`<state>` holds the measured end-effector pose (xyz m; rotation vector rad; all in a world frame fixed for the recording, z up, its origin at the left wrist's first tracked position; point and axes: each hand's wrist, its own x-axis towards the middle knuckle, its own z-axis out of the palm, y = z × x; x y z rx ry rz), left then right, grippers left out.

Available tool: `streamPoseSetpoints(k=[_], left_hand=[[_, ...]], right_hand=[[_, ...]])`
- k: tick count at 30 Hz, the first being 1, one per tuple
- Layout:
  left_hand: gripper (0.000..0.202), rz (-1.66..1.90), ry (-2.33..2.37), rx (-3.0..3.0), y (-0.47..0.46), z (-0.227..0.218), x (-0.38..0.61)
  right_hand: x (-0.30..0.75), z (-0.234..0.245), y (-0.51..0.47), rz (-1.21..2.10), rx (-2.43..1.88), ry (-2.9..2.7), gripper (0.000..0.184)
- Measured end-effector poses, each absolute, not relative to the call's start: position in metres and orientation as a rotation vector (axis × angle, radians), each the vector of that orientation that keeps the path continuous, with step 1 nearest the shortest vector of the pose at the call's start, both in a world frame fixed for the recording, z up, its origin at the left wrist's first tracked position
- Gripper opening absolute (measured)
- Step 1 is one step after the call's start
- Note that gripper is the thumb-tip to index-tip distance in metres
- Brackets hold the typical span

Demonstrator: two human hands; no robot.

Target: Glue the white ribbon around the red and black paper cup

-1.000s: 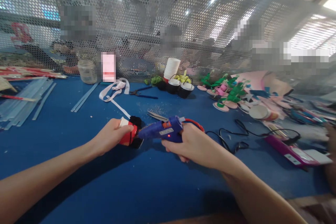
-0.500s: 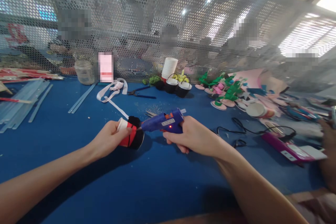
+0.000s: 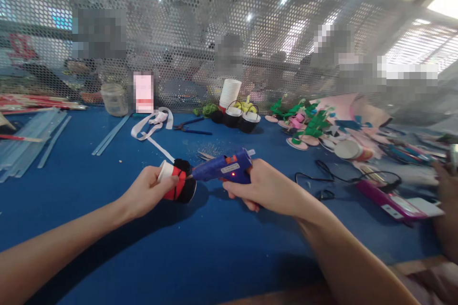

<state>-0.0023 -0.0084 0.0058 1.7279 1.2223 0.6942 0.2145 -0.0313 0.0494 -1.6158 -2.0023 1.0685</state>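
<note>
My left hand (image 3: 145,190) is closed around a paper cup (image 3: 180,180), tipped on its side. The cup is white at one end, red in the middle and wrapped in black yarn at the other. In my right hand (image 3: 266,186) is a blue glue gun (image 3: 223,167) with a red light on its side. The gun's nozzle meets the cup at the border of red and black; whether glue is flowing is too small to see. A white ribbon (image 3: 161,147) runs from behind the cup toward the back of the table.
Clear glue sticks (image 3: 32,140), a jar (image 3: 114,99), pliers (image 3: 193,127), two black-wrapped cups (image 3: 249,122) and stacked cups (image 3: 231,91) stand along the mesh. Green paper plants (image 3: 317,124) lie right of them. A purple power strip (image 3: 384,199) with cables sits near another person's hand (image 3: 445,190).
Almost nothing differs. The glue gun and my right hand have shifted very slightly to the right, with the nozzle still at the cup.
</note>
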Motion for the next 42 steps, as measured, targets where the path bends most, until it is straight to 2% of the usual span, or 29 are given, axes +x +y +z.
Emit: streamPoseSetpoints(k=[23, 29, 38, 42], left_hand=[[0.029, 0.736, 1.157, 1.865, -0.008, 0.002, -0.005], [0.028, 0.729, 1.172, 1.805, -0.007, 0.002, -0.005], [0.029, 0.809, 1.166, 1.884, -0.01, 0.008, -0.005], [0.028, 0.808, 1.172, 1.89, -0.011, 0.009, -0.006]], right_hand=[[0.212, 0.052, -0.034, 0.974, -1.652, -1.989, 0.021], [0.213, 0.052, -0.036, 1.065, -1.595, -1.989, 0.02], [0.232, 0.046, -0.012, 1.275, -1.309, -1.678, 0.02], [0.242, 0.036, 0.007, 1.204, -1.323, -1.524, 0.028]])
